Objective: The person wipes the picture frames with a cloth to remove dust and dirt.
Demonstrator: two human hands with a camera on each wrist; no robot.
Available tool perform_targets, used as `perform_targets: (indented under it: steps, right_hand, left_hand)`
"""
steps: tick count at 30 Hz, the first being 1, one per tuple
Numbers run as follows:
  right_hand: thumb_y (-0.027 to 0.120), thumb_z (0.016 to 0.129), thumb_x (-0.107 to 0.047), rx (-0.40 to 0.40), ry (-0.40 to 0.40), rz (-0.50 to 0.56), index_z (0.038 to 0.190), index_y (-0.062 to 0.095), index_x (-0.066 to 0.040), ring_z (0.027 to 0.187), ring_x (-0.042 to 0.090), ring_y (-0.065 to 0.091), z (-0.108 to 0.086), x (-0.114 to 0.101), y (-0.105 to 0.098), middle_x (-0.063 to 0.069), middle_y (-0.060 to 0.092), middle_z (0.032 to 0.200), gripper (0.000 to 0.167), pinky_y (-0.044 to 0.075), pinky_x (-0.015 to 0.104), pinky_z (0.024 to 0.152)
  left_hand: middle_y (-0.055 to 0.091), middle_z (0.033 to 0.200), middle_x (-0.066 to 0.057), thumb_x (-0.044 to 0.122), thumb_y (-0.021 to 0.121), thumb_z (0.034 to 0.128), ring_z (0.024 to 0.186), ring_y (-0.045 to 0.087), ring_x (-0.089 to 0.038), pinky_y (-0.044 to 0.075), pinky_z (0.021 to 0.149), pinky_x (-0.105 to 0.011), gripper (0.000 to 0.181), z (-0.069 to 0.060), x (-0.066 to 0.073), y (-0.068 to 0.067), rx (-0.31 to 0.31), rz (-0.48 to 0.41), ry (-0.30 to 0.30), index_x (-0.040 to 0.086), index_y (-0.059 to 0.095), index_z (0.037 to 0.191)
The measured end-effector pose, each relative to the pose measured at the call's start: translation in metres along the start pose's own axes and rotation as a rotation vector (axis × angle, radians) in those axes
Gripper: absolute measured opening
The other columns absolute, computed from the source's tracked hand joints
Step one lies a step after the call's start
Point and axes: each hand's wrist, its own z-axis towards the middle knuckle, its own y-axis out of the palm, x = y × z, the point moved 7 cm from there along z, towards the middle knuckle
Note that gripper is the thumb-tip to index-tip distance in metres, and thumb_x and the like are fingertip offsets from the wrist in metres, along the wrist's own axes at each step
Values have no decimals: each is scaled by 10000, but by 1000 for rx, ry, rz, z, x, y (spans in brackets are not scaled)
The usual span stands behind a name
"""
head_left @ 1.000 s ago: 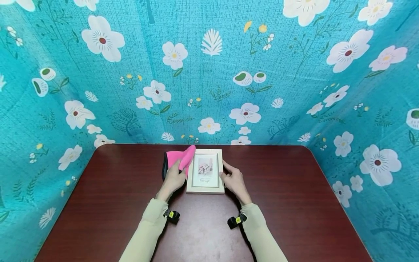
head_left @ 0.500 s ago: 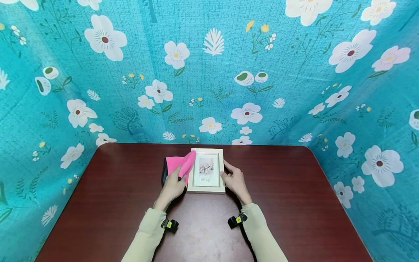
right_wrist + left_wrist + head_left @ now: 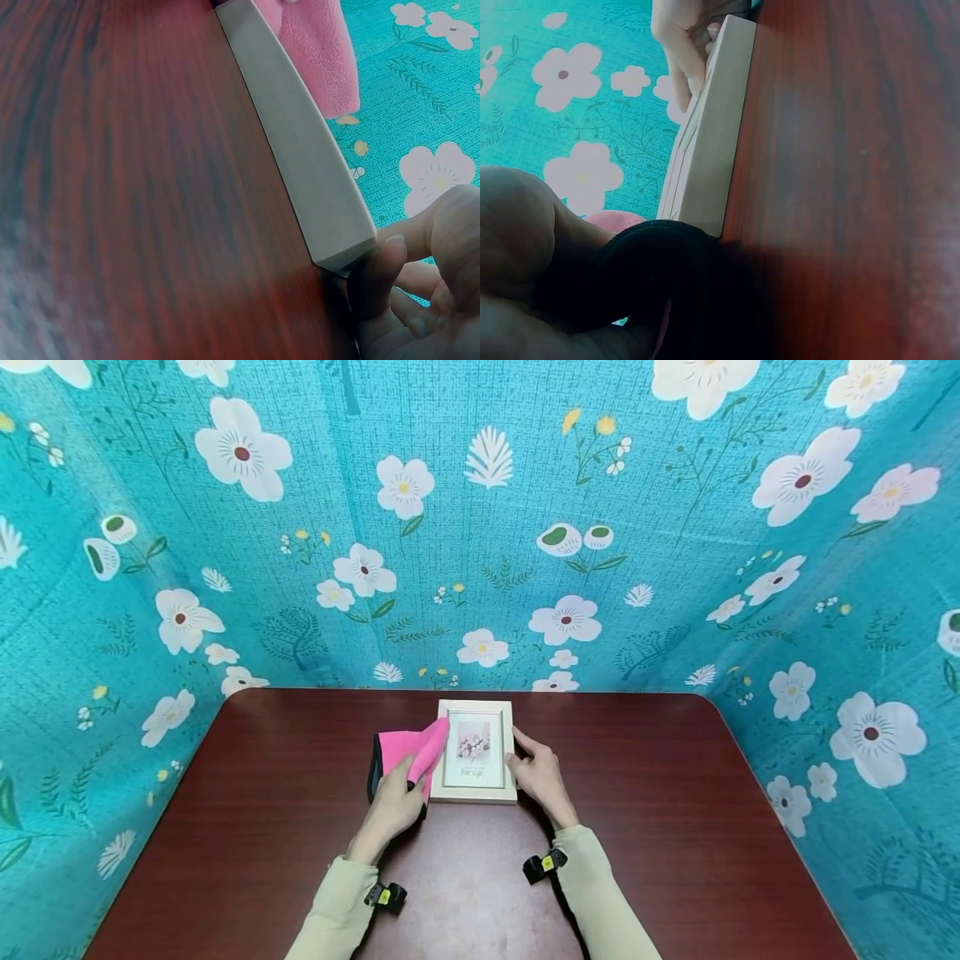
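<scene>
A cream picture frame (image 3: 472, 795) lies face up on the table, a blossom print behind its front. Along its left border, my left hand (image 3: 396, 802) grips a pink cloth (image 3: 401, 745) with black edging. Part of the cloth overlaps that border. In the left wrist view the cloth's dark edge (image 3: 660, 247) bunches beside the thumb. My right hand (image 3: 538, 777) holds the frame's right side; in the right wrist view its thumb (image 3: 379, 274) presses near a corner of the frame (image 3: 300, 142). The frame hides some of the right fingers.
The dark red wooden table (image 3: 637, 827) extends to both sides and in front of the frame. Behind it hangs a turquoise flowered curtain (image 3: 480, 552), which also covers the left and right sides.
My left hand has slid the pink cloth down the frame's left border, toward me. My right hand and the frame stay almost where they were.
</scene>
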Motion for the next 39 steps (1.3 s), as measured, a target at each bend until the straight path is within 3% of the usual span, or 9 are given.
perform_targets:
  steps: [4, 12, 14, 16, 19, 22, 28, 34, 39]
  right_hand:
    - [682, 1018, -134, -1, -13, -7, 1582, 546, -241, 453, 135, 503, 1, 0, -1, 34, 579, 648, 590, 428, 276, 465]
    - [676, 1021, -149, 1, -22, -19, 1587, 540, -236, 470, 130, 484, 3, 0, -2, 94, 635, 821, 589, 433, 280, 474]
    - [676, 1018, -140, 2, -28, -16, 1587, 540, -228, 465, 128, 485, 3, -1, -2, 95, 640, 827, 591, 428, 277, 468]
    - [676, 1019, -136, 2, -29, -7, 1586, 541, -224, 464, 132, 493, 3, -2, -2, 84, 639, 824, 590, 427, 278, 467]
    - [680, 1021, -140, 1, -28, 3, 1584, 544, -226, 462, 140, 512, 4, -3, -1, 70, 622, 744, 585, 428, 281, 464]
    - [682, 1024, -146, -6, -25, 5, 1584, 545, -232, 465, 142, 519, 4, -2, 1, 52, 597, 683, 584, 430, 282, 464]
    - [688, 1015, -146, -1, -14, 9, 1574, 558, -247, 459, 137, 517, 3, 0, 1, 30, 603, 678, 583, 418, 278, 463]
    - [687, 1007, -150, 6, -13, 7, 1561, 576, -256, 446, 126, 497, 2, 2, 0, 5, 550, 559, 575, 387, 268, 459]
    - [687, 1004, -153, 8, -7, 14, 1555, 583, -258, 441, 110, 465, 1, 3, -1, 0, 545, 559, 571, 373, 260, 457]
  left_hand:
    - [685, 1270, -255, 63, 586, 1031, 1255, 633, -425, 486, 1081, -618, 353, -2, -4, 0, 29, 7, 66, -64, 611, 1359]
    - [706, 1246, -234, 138, 596, 1049, 1179, 668, -396, 524, 1027, -583, 358, -1, -29, 11, 48, 48, 148, -27, 619, 1366]
    - [698, 1310, -250, 149, 601, 1051, 1233, 664, -416, 519, 1049, -589, 412, -4, -31, 11, 55, 64, 162, -48, 604, 1413]
    - [716, 1248, -229, 154, 606, 1051, 1175, 683, -398, 540, 1004, -569, 372, -6, -32, 10, 55, 69, 172, -26, 627, 1375]
    - [719, 1064, -170, 127, 623, 1033, 1006, 690, -325, 562, 887, -502, 221, -8, -35, 8, 54, 62, 181, 39, 659, 1232]
    - [633, 899, -73, 100, 639, 1017, 855, 605, -250, 514, 785, -445, 70, -9, -41, 8, 52, 46, 180, 135, 623, 1076]
    - [664, 978, -16, 115, 649, 1020, 894, 623, -223, 522, 805, -439, 154, -13, -55, 12, 30, 50, 172, 204, 633, 1145]
    - [680, 965, 17, 89, 657, 1016, 909, 638, -153, 539, 810, -399, 171, -29, -34, 3, 24, 79, 192, 184, 654, 1158]
    - [683, 964, 1, 82, 652, 1027, 925, 624, -164, 536, 837, -401, 155, -42, -7, -13, -75, 48, 139, 158, 683, 1158]
